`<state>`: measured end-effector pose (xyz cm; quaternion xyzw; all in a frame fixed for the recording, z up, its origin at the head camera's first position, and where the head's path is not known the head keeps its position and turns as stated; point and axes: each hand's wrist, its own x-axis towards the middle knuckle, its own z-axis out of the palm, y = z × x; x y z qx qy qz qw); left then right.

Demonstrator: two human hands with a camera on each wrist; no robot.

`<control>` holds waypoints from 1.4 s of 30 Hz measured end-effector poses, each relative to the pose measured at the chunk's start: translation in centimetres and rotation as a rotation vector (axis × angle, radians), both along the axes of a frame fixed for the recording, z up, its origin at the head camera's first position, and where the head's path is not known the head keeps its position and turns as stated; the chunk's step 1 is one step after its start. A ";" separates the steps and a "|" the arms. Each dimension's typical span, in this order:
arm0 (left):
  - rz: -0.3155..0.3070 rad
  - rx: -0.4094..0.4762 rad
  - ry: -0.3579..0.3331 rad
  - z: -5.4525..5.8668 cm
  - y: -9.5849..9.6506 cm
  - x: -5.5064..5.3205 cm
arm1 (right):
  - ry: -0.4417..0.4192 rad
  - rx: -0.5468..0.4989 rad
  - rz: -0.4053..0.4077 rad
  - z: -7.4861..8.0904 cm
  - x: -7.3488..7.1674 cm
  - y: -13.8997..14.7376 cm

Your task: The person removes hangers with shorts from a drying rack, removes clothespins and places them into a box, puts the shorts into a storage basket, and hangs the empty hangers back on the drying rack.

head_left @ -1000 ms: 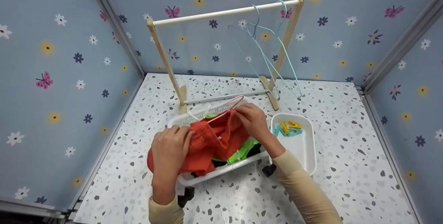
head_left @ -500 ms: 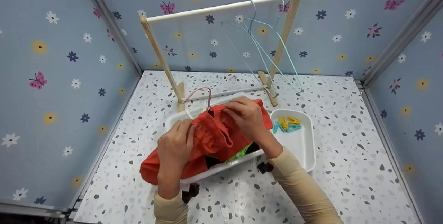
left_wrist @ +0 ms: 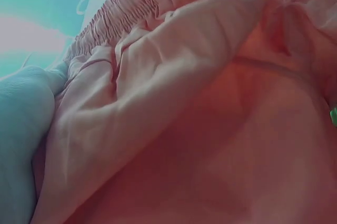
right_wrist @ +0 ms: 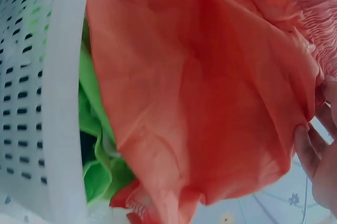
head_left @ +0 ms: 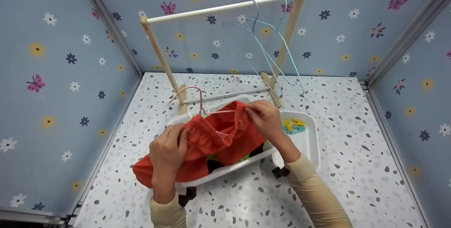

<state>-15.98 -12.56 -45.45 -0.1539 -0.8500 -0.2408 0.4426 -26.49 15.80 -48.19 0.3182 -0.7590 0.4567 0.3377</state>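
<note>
Over a white basket (head_left: 230, 169) I hold red shorts (head_left: 195, 164) with a gathered elastic waistband. My left hand (head_left: 166, 148) pinches the left side of the waistband. The right hand (head_left: 265, 119) pinches its right side, and the right wrist view shows thumb and fingers (right_wrist: 305, 145) on the cloth. A pink hanger (head_left: 201, 98) sits in the waistband opening, its hook standing out at the left and one arm reaching toward my right fingers. The rest of the hanger is hidden by the cloth. Bright green cloth (right_wrist: 97, 129) lies in the basket beneath the shorts.
Behind the basket stands a wooden rack with a white bar (head_left: 211, 11). Blue hangers (head_left: 266, 52) hang at its right end. To the right, a white tray (head_left: 303, 147) holds yellow and blue clothespins (head_left: 292, 125). Patterned walls enclose the speckled table (head_left: 352, 143).
The shorts were lifted and turned; the pink hanger's hook rose and swung left. My right hand moved slightly right, spreading the waistband open around the hanger.
</note>
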 end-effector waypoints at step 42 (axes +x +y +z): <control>0.088 0.202 0.168 -0.3 -0.9 -0.2 | -0.449 0.093 -0.072 -2.5 0.6 4.5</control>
